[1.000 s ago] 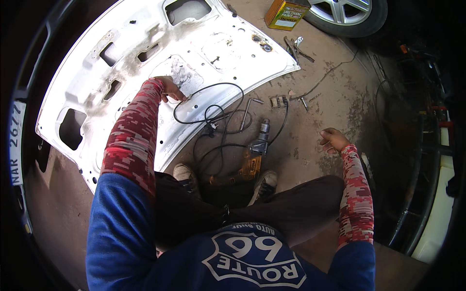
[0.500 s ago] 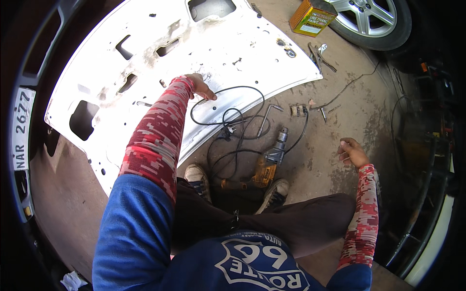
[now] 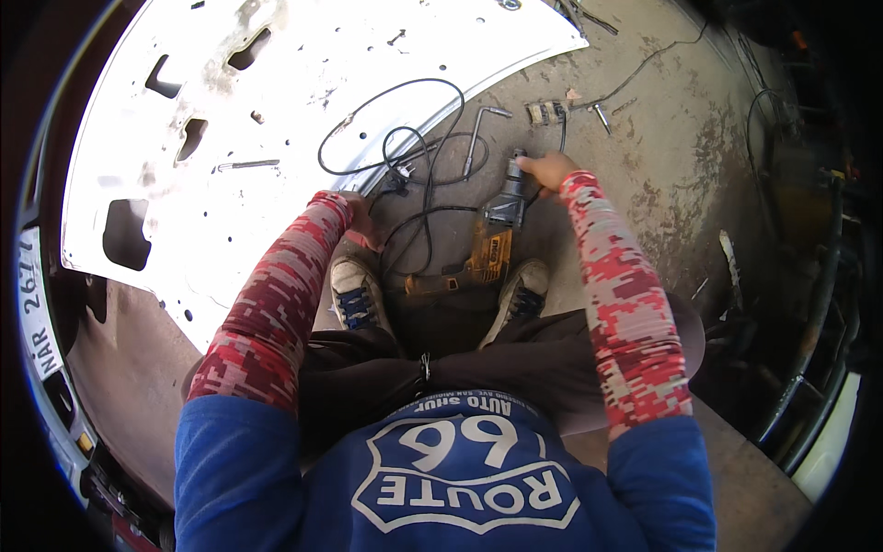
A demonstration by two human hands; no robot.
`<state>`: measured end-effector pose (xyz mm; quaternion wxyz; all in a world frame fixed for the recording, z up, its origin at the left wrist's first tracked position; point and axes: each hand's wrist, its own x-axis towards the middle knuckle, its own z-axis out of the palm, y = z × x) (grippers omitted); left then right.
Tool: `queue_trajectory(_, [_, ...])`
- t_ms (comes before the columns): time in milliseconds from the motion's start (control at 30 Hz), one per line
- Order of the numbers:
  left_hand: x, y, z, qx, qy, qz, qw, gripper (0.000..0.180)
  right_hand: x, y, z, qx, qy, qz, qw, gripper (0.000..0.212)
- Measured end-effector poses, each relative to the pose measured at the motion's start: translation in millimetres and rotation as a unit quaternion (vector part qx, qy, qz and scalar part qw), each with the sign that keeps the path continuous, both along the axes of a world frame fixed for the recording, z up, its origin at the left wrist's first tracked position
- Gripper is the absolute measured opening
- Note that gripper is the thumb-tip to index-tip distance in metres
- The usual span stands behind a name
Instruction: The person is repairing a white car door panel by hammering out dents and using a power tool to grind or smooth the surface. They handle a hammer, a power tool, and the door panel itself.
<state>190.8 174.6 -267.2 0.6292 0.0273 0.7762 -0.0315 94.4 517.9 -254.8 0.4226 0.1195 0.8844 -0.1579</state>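
A yellow and grey power drill lies on the floor between my shoes, its chuck pointing away from me. My right hand is at the chuck end, thumb and fingers closed on it. My left hand hangs low by the near edge of a white car hood. It seems to hold nothing, its fingers loosely stretched and partly hidden by the wrist. The drill's black cord loops over the floor and onto the hood, with its plug beside the hood edge.
Beyond the drill lie an L-shaped wrench, an extension outlet and a small metal socket tool. A slim metal tool rests on the hood. My shoes flank the drill. Dark metal bars stand at the right.
My right hand has swung inward from the right to the drill's chuck. My left hand has drawn back toward me from above the hood. The view has tilted nearer my body.
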Motion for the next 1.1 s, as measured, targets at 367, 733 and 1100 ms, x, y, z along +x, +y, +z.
queue_trajectory(367, [-26, -20, 33, 0.096, 0.106, 0.154, 0.978, 0.034, 46, -29, -78, -0.165, 0.168, -0.257, 0.937, 0.059])
queue_trajectory(733, [-44, 89, 60, 0.411, 0.309, 0.453, 0.729, 0.037, 71, -71, -55, -0.398, 0.209, -0.216, 0.867, 0.037])
queue_trajectory(1100, [-38, 105, 27, 0.481, 0.214, 0.637, 0.563, 0.023, 101, -78, -16, -0.362, 0.284, -0.236, 0.856, 0.039])
